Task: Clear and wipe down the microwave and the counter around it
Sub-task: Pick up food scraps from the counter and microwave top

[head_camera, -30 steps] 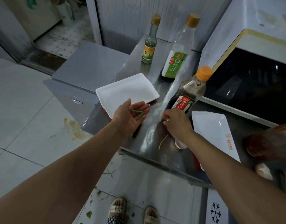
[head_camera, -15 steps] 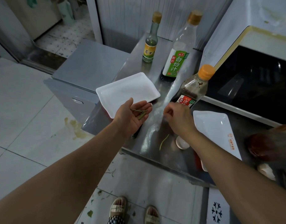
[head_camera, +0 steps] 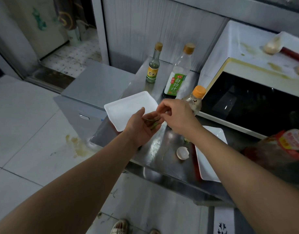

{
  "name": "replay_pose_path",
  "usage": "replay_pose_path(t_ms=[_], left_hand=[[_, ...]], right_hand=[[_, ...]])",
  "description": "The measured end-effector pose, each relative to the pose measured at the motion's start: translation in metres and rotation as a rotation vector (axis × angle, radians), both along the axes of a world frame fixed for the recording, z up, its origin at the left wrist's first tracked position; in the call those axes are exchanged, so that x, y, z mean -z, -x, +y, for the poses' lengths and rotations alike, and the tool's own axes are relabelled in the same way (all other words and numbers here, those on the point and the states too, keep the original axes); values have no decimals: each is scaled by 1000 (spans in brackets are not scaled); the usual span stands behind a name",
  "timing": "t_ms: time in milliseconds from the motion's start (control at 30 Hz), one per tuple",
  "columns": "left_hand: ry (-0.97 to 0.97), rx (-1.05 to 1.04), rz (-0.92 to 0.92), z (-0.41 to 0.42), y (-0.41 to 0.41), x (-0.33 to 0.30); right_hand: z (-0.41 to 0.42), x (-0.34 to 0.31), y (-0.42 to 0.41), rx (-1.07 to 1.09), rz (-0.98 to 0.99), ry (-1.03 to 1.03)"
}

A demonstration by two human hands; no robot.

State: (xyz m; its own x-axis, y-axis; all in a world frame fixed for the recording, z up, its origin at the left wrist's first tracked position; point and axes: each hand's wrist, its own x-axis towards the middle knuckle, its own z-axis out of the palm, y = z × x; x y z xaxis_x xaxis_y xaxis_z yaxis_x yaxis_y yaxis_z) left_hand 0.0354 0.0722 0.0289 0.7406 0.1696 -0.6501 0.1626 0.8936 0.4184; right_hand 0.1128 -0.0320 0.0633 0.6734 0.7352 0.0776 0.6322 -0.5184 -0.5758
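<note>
The microwave [head_camera: 246, 85] is standing at the right on the steel counter [head_camera: 155, 146], its stained top showing. A white tray [head_camera: 128, 108] is lying at the counter's left end. The left hand [head_camera: 142, 127] is lying palm up, fingers loosely curled, holding green vegetable scraps [head_camera: 152, 121]. The right hand [head_camera: 175, 115] is pinching at those scraps with its fingertips. An eggshell [head_camera: 182, 153] is lying near the front edge.

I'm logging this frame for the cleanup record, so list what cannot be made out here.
Head view only:
- Right plate: partly covered by the right forearm.
- Orange-capped bottle: label hidden behind the right hand.
- Green scraps in the left hand: too small to identify.
- Red-labelled bottle: blurred, cut by the right edge.
- Items on the microwave: cut by the right edge.
</note>
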Motion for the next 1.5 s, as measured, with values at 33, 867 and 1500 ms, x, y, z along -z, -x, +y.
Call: replay_pose_path(t_ms=[33, 867, 1500], left_hand=[[-1, -1, -7, 0, 1, -2], [-19, 24, 72, -10, 32, 41], [10, 11, 38, -25, 17, 31]], right_hand=[[-1, -2, 1, 8, 4, -8], [-64, 108, 13, 19, -98, 427], [-51, 39, -6, 74, 23, -16]])
